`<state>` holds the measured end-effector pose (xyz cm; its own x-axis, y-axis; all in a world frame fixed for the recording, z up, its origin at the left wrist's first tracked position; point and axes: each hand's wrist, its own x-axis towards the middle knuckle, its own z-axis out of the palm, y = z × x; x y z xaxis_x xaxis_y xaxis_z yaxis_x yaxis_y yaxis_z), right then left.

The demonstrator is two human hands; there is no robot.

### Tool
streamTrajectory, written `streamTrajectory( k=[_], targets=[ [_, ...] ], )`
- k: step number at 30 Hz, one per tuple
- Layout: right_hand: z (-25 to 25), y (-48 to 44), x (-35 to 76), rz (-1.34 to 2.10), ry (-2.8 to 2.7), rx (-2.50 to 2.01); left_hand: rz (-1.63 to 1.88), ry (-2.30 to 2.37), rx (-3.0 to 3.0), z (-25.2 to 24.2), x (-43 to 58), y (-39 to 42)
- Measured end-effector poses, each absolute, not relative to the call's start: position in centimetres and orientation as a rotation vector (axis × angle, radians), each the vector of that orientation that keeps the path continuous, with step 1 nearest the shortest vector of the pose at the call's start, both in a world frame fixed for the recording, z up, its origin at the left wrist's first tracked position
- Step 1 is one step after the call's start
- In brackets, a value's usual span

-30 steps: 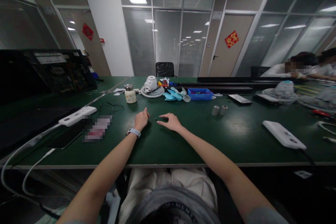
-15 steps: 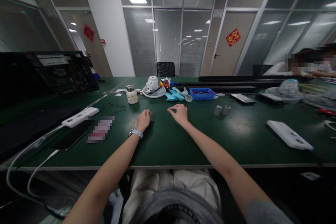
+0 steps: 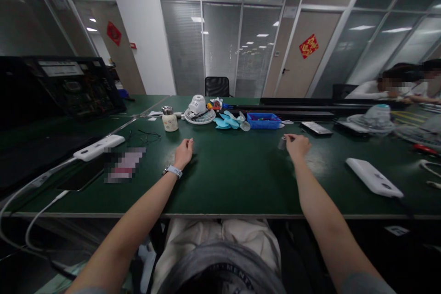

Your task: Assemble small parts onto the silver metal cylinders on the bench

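My left hand (image 3: 183,152), with a watch (image 3: 172,171) on its wrist, is held over the left-middle of the green table (image 3: 223,179). Its thumb and fingers are pinched together; whatever lies between them is too small to make out. Farther right, my right hand (image 3: 299,146) has its thumb and finger closed at the top of a small grey metal cylinder (image 3: 282,143). Whether the fingertips grip the cylinder or something tiny above it, I cannot tell. That hand hides the spot where a second cylinder stood.
A patterned jar (image 3: 169,120), white fan parts (image 3: 199,112), light-blue fan blades (image 3: 228,121) and a blue tray (image 3: 263,121) line the back. White power banks (image 3: 374,178) lie at both sides, cables (image 3: 25,206) and a phone (image 3: 81,178) at left. People sit far right.
My right hand has swung right from the table's middle to the metal cylinders, covering one of them. The left hand stays pinched; the whole view has shifted slightly.
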<state>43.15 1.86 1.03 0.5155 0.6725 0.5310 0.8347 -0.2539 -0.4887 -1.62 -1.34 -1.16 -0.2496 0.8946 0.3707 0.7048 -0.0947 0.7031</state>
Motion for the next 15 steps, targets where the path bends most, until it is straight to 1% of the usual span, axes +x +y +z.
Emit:
streamTrajectory(
  k=[15],
  targets=[
    [0.93,1.52,43.38,-0.213,-1.237,-2.032,1.253,1.936,1.795,-1.33,-1.56,-1.15]
  ],
)
